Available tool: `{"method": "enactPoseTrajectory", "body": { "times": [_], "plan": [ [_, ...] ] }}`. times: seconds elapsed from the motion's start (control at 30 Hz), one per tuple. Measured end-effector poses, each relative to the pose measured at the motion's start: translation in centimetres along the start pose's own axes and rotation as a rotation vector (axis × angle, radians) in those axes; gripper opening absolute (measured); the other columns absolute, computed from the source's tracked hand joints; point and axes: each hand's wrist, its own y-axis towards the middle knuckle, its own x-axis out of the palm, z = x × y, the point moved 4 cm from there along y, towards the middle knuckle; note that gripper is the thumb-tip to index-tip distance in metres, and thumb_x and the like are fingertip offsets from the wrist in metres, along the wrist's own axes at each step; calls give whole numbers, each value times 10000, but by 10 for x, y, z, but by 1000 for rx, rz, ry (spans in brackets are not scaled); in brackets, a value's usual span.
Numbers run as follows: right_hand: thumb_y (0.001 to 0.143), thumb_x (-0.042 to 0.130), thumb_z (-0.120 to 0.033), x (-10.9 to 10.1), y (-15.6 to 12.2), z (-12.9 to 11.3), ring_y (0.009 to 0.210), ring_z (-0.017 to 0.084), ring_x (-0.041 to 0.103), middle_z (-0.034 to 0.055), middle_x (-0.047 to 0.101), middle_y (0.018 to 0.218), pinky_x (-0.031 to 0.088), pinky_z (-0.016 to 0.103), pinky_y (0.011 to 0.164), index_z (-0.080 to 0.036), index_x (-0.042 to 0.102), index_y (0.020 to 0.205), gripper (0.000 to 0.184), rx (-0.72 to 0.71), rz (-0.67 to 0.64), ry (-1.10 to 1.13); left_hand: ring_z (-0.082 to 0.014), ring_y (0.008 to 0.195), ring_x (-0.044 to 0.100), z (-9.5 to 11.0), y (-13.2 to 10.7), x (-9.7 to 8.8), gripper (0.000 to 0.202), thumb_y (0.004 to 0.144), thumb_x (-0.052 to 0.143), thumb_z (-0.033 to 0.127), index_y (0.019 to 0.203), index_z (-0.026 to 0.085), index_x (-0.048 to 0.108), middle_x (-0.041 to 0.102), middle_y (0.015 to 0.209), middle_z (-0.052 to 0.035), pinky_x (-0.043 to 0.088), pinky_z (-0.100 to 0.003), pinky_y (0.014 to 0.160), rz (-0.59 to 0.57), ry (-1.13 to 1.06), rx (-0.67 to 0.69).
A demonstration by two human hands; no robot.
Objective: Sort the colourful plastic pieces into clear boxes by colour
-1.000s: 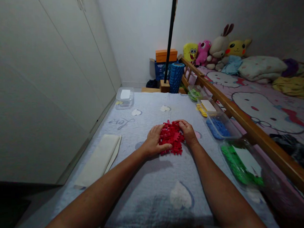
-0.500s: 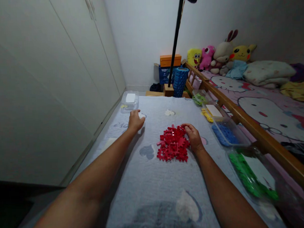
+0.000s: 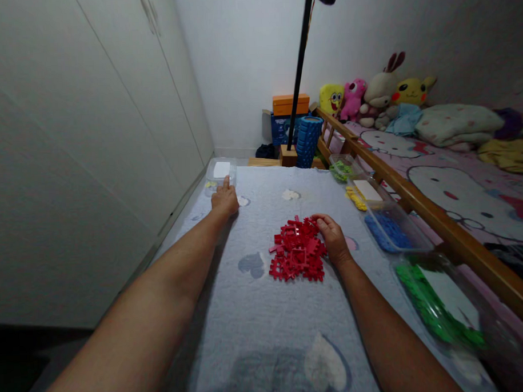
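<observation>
A pile of red interlocking plastic pieces (image 3: 297,255) lies in the middle of a pale blue cloth (image 3: 265,310). My right hand (image 3: 334,241) rests against the pile's right side, fingers curled on the pieces. My left hand (image 3: 224,198) is stretched far forward to the left, its fingertips at the near edge of a clear plastic container (image 3: 220,171) with a white lid inside. It holds nothing that I can see.
Along the right edge stand clear tubs of light green (image 3: 342,170), yellow (image 3: 359,195), blue (image 3: 389,231) and green pieces (image 3: 439,307). A wooden bed rail (image 3: 420,205) runs beside them. White cupboard doors line the left. A black pole (image 3: 299,74) stands at the far end.
My left hand left the red pile and reached forward-left to the clear container. My right hand stayed at the pile.
</observation>
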Motion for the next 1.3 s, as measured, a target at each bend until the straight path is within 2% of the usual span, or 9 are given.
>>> {"method": "enactPoseTrajectory", "body": {
  "times": [0.3, 0.5, 0.7, 0.9, 1.1, 1.3],
  "plan": [
    [850, 606, -567, 0, 0, 0, 1036, 277, 652, 62, 739, 1027, 494, 417, 993, -232, 701, 1000, 379, -3, -7, -19, -378, 1385, 455, -6, 14, 2, 494, 913, 473, 191, 1393, 131, 566, 221, 1726, -164, 428, -488, 1065, -6, 3, -9],
    [849, 607, -582, 0, 1, 3, 1025, 275, 655, 68, 734, 1030, 485, 428, 1007, -224, 700, 1009, 403, 3, -5, -11, -362, 1372, 479, -4, -1, -2, 529, 923, 368, 107, 1416, 104, 560, 343, 1672, -183, 437, -474, 1070, 12, 60, 21],
    [837, 618, -595, 0, 0, 2, 1020, 275, 656, 62, 742, 1030, 493, 427, 996, -228, 705, 997, 409, 5, -1, -8, -344, 1438, 440, 15, -44, -9, 542, 905, 411, 111, 1426, 68, 552, 357, 1665, -195, 383, -440, 1140, 13, 74, 128],
    [821, 623, -598, 2, 1, 2, 960, 264, 661, 52, 751, 976, 509, 413, 947, -228, 714, 976, 410, 25, -15, -7, -394, 1400, 484, 43, -102, -20, 563, 830, 533, 143, 1386, 86, 598, 408, 1626, -220, 387, -509, 1146, 4, -30, 204],
    [818, 622, -581, 6, -1, 2, 953, 262, 670, 46, 763, 979, 504, 405, 936, -220, 741, 989, 417, 55, -75, -7, -399, 1357, 527, 66, -160, -29, 493, 844, 577, 221, 1325, 125, 628, 446, 1605, -194, 404, -530, 1136, -7, -42, 280],
    [772, 667, -507, 8, -1, 1, 933, 260, 668, 38, 759, 931, 500, 409, 922, -221, 752, 928, 337, 38, -111, -11, -392, 1322, 547, 74, -205, -36, 432, 845, 594, 230, 1271, 191, 661, 492, 1577, -152, 429, -558, 1111, -9, -97, 320]
  ]
}}
